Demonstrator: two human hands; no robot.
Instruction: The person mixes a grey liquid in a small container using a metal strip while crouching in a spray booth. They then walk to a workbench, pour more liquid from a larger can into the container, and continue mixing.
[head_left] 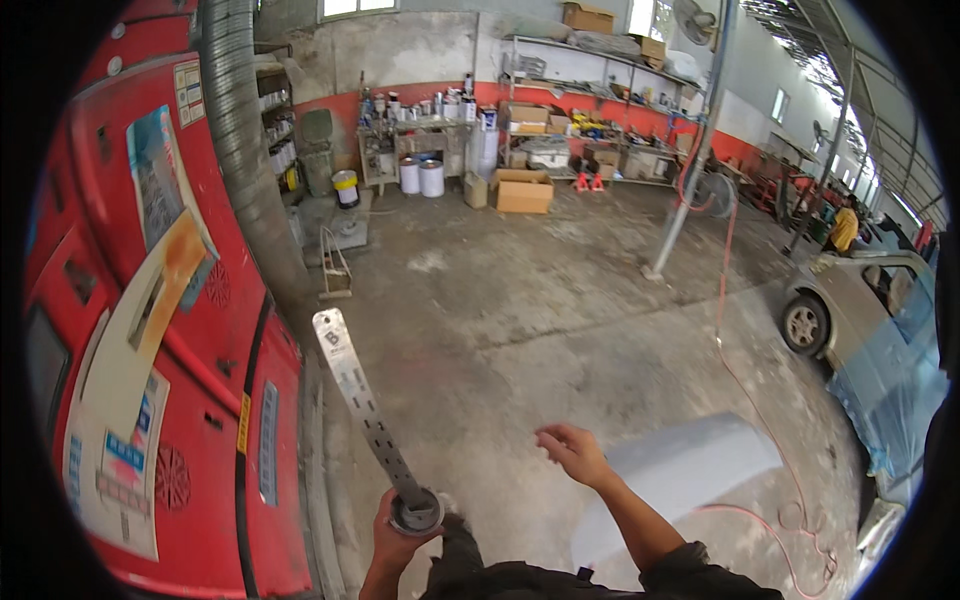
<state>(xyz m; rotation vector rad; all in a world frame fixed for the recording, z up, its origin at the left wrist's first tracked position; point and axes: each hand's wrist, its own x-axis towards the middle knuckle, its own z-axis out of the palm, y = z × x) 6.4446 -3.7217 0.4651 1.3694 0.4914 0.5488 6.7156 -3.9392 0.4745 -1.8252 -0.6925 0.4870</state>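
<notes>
On the left stands a tall red metal wall (275, 420), shiny and a bit scuffed, with bright paper posters (122, 460) on it, some curling away. Next to it a fat silver pipe (237, 140) with ridges runs up. A pail (346, 189) with a yellow band stands on the far side of the grey floor (470, 270). Low down, near the red wall, the left hand (390, 535) is wrapped around a small round cup (430, 517). A long, flat metal stick (368, 408) full of slots stands in the cup and leans up to the left. Far behind, by a wall painted grey and red, a messy tabletop (425, 124) is crowded with cans, and white buckets (431, 180) stand below it. A brown box (524, 191) sits on the floor just beside. The right hand (572, 450) is in the air, its fingers loosely bent and a little apart. Behind it, long shelves (585, 52) are stuffed with boxes and parts. A smooth, pale grey panel (690, 455) lies on the floor, which is stained and cracked. A thin pole (690, 190) stands farther back. A red hose (742, 380) wiggles down to the floor. At the right, a person in yellow (845, 228) is near a tan car (850, 290) partly wrapped in blue plastic (870, 400).
</notes>
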